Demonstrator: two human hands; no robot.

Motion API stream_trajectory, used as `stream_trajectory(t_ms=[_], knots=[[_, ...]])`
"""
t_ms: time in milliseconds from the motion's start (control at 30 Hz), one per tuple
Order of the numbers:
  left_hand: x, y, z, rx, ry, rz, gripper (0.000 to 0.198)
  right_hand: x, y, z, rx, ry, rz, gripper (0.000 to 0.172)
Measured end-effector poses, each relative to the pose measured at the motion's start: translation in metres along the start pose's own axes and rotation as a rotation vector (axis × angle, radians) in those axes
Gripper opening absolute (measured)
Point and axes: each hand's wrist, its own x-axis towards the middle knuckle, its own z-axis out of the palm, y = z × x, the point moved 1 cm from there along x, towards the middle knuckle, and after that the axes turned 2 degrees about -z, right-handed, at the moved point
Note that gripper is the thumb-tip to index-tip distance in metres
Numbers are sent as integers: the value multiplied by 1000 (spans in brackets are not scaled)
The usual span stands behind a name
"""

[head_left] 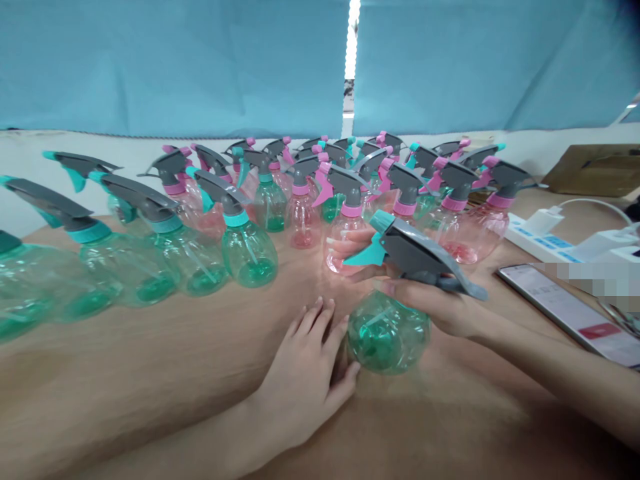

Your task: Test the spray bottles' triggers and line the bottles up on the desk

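My right hand [425,293] is closed round the neck of a green spray bottle [387,330], just under its grey sprayer head with a teal trigger [415,253]. The bottle stands on the wooden table [150,373] in front of me. My left hand [305,370] lies flat beside the bottle's base, fingers stretched out, thumb touching the bottle's lower left side.
Several green spray bottles [247,250] and pink spray bottles [303,223] crowd the back and left of the table. At the right lie a phone [570,310], a white power strip [545,240] with a charger, and a brown box [595,170]. A blue curtain hangs behind.
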Motion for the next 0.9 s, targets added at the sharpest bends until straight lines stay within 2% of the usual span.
stream_trajectory(t_ms=[100, 200, 333, 567, 767, 900], knots=[[0, 0, 0, 9, -5, 1, 54, 1, 0, 1, 39, -19, -1, 16], [1, -1, 0, 16, -11, 2, 54, 0, 1, 1, 90, -63, 62, 12], [0, -1, 0, 19, -8, 1, 56, -2, 3, 0, 103, -31, 137, 7], [1, -1, 0, 17, -16, 2, 55, -4, 10, -2, 117, -19, 160, 10], [1, 0, 0, 21, -12, 3, 51, -11, 24, -9, 62, 67, 242, 12], [1, 0, 0, 24, -28, 2, 52, -17, 31, -14, 55, 128, 232, 7]])
